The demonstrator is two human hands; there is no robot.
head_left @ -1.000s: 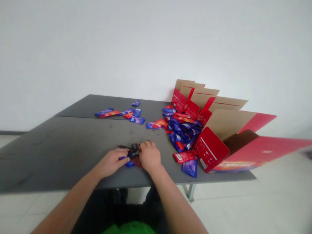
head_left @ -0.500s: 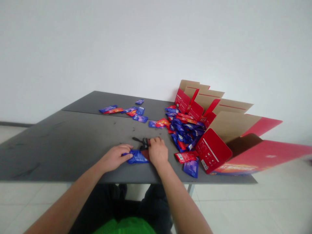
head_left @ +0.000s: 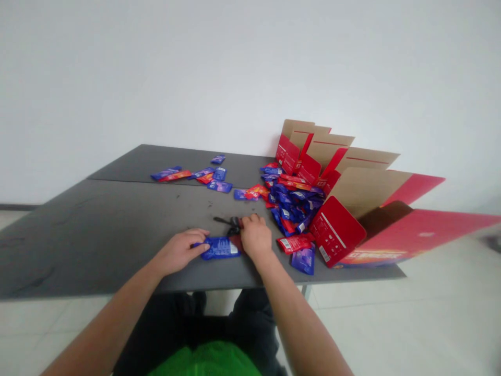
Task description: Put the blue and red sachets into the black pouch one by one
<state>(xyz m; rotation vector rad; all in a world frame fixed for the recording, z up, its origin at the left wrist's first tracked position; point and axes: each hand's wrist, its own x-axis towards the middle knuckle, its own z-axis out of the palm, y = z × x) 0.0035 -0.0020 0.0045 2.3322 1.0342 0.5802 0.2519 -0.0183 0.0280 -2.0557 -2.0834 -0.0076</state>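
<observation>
Blue foil pouch (head_left: 219,248) lies on desk (head_left: 78,245) left of the red carton (head_left: 336,224). My left hand (head_left: 179,251) pins it flat, my right hand (head_left: 255,237) pinches a black piece (head_left: 234,224); hands are apart.

I'm pressing my left hand (head_left: 178,251) down on a blue sachet (head_left: 219,248), with the fingers lying across its left end. My right hand (head_left: 255,237) is resting just beside the sachet's other end, on a dark red piece (head_left: 236,243), and its fingertips are touching a small black object (head_left: 234,225). Farther right of that hand, a heap of blue and red sachets (head_left: 295,206) is spilling from an open red cardboard carton (head_left: 336,230). Beyond both hands, loose sachets (head_left: 218,180) are lying scattered across the grey table (head_left: 78,245).
</observation>
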